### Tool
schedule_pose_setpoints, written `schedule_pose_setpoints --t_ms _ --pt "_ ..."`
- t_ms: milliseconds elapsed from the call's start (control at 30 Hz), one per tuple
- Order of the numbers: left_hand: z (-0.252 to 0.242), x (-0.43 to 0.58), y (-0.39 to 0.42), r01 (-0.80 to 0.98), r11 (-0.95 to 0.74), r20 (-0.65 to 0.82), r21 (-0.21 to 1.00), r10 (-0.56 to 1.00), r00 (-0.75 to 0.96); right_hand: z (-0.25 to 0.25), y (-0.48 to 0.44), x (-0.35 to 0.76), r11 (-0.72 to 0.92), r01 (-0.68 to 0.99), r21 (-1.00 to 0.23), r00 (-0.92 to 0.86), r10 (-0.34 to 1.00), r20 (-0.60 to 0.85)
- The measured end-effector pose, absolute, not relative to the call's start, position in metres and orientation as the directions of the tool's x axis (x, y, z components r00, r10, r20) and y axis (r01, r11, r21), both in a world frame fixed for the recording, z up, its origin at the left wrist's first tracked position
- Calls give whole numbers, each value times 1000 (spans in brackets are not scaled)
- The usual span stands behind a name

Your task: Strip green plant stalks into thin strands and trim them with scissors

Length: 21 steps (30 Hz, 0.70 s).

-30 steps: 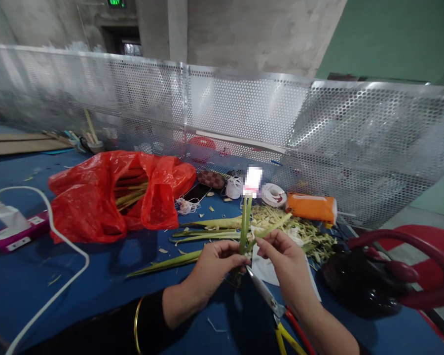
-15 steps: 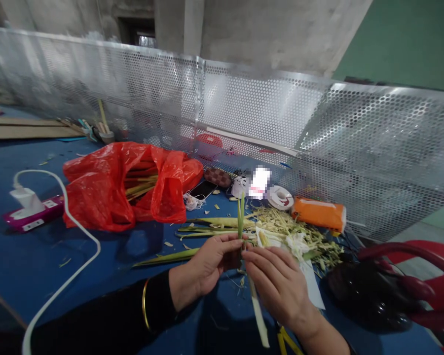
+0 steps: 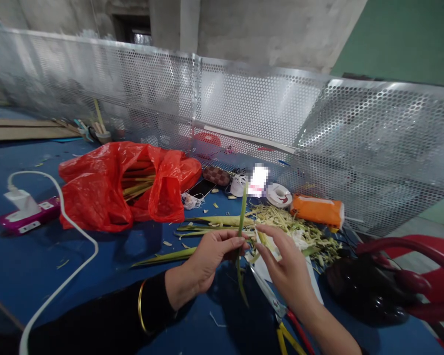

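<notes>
My left hand pinches a long green leaf strip between thumb and fingers. The strip stands nearly upright, its narrow lower end hanging below the hand. To its right, my right hand is open, with thumb and forefinger apart and nothing visible between them. White paper and a metal-bladed tool with red and yellow handles lie under and beside the right hand; part of the tool is hidden. More long green leaves rest on the blue table beyond my left hand.
A red plastic bag holds leaf stalks. Behind the right hand spreads a pile of plant scraps, near an orange packet and a white spool. A power strip with white cable lies left. A dark, glossy object stands right.
The pale strip below my right hand no longer shows there. My right hand has opened and moved slightly right, exposing the tool's blades. The left hand still holds the green leaf strip.
</notes>
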<state>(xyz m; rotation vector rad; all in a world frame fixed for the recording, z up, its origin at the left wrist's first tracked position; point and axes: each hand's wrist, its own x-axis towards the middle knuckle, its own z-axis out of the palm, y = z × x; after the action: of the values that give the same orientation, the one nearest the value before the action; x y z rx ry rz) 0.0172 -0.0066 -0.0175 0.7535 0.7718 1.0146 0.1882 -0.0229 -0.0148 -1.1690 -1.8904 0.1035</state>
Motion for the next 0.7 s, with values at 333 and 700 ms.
schedule_pose_setpoints --t_ms 333,700 --pt "-17 20 -11 -373 287 -146 882 921 362 -9 -17 187 344 371 -862 -146 939 312" --pt "-22 23 -17 -266 301 -174 916 895 411 -11 -21 180 137 -57 -989 48 990 134"
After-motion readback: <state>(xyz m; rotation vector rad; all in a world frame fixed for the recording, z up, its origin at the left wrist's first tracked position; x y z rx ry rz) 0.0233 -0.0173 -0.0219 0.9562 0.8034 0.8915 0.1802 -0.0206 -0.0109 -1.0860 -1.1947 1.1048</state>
